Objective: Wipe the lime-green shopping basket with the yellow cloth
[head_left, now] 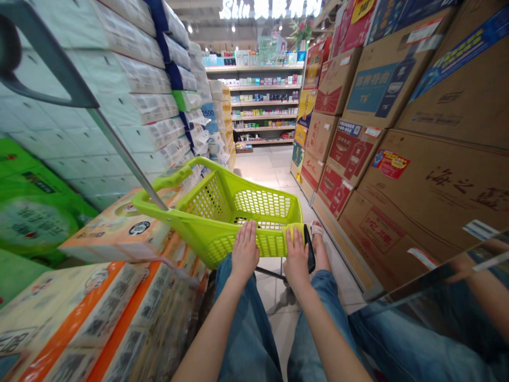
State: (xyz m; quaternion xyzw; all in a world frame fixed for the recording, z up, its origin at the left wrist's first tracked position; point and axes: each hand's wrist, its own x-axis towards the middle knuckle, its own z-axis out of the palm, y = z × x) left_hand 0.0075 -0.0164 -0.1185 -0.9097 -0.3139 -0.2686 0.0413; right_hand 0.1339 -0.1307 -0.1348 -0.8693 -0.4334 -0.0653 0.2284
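A lime-green shopping cart basket [262, 201] with perforated walls stands across in front of me, with nothing visible in the part of its inside that shows. My left hand [245, 249] lies flat on the near rim, fingers stretched out. At the right corner, my right hand [296, 260] rests with its fingers extended over a yellow patch [291, 229]. Whether this patch is loose or part of the cart I cannot tell. Beside it a black edge piece [309, 252] runs down the corner. A grey metal pole [123, 154] rises from the cart's left end to a dark handle [43, 79].
Wrapped tissue packs [147, 85] are piled high on the left, with lower packs [107, 228] beside the cart. Printed cartons [369, 85] line the right side. A tiled aisle [264, 163] leads to shelves [262, 95] of small goods. A reflective panel [445, 318] is at lower right.
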